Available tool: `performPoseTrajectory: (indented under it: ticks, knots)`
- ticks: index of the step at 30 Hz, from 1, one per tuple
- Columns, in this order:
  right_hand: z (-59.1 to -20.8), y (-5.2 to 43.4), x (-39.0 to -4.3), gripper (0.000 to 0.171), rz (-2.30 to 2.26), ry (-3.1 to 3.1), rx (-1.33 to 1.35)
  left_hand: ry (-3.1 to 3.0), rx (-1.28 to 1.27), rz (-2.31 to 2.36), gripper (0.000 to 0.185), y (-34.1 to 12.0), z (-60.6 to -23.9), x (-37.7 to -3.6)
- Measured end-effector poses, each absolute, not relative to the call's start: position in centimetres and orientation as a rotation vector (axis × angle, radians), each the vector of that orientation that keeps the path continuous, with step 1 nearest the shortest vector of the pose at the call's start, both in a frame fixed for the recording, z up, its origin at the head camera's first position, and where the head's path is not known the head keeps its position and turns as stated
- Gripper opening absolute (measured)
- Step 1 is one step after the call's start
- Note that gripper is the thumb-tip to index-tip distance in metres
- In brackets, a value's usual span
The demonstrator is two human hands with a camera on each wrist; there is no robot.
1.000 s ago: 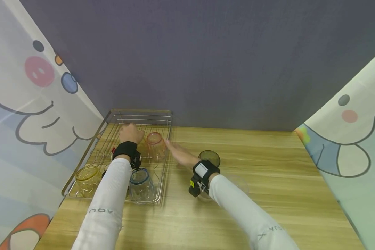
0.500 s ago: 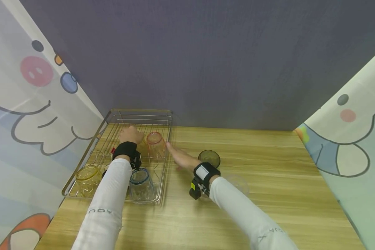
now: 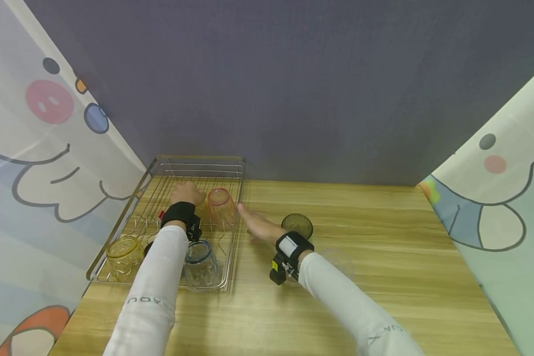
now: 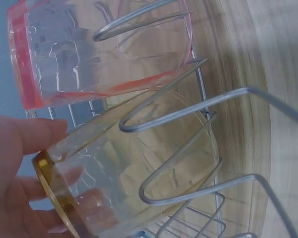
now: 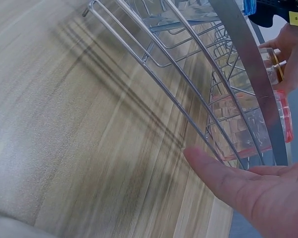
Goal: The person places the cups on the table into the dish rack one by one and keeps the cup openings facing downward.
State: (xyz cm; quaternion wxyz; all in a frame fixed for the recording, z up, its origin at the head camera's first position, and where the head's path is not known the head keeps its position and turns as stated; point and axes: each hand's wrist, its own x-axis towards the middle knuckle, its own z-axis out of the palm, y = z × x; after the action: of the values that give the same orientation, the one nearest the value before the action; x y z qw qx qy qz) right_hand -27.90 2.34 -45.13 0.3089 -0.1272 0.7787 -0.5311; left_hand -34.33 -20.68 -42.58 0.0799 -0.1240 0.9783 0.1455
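Note:
My left hand (image 3: 187, 192) grips a yellow-tinted glass (image 4: 134, 163) standing in the wire dish rack (image 3: 200, 157). Thumb and fingers curl round its thick amber end, which faces up, while wire prongs rise beside its wall. A pink-tinted glass (image 3: 222, 207) stands right next to it, thick pink end up. My right hand (image 3: 261, 225) lies against the rack's right side with fingers straight. In the right wrist view its fingertips are at the lower wires and behind the metal band (image 5: 260, 74).
In the rack's front stand a yellow-rimmed glass (image 3: 123, 259) and a blue-rimmed glass (image 3: 202, 269); a dark item between them is mostly hidden by the left arm. On the wooden table (image 3: 405, 267), a dark glass (image 3: 297, 225) and a clear glass (image 3: 341, 261) stand by the right wrist.
The left hand has shifted very slightly toward the front, still on the glass. The right hand has dropped a little along the rack's side. The glasses look unmoved.

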Motion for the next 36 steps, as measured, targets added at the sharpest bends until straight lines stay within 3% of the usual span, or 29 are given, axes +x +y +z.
performPoseTrajectory:
  ticks: [6, 13, 27, 36]
  knots:
    - [-45.1, 2.4, -27.7, 0.071, -1.394, 2.065, -0.353, 2.837, -0.302, 0.382, 0.07, -20.7, -42.8, -34.8]
    - [-45.1, 2.7, -27.8, 0.073, -1.421, 2.043, -0.358, 2.816, -0.206, 0.387, 0.068, -20.6, -42.6, -34.7]
    - [-43.9, 4.9, -29.3, 0.075, -1.553, 1.967, -0.296, 2.663, -0.146, 0.826, 0.071, -22.1, -42.2, -34.9]
    - [-42.4, 7.3, -30.4, 0.076, -1.601, 1.996, -0.313, 2.384, -0.113, 1.373, 0.076, -23.6, -41.3, -33.9]
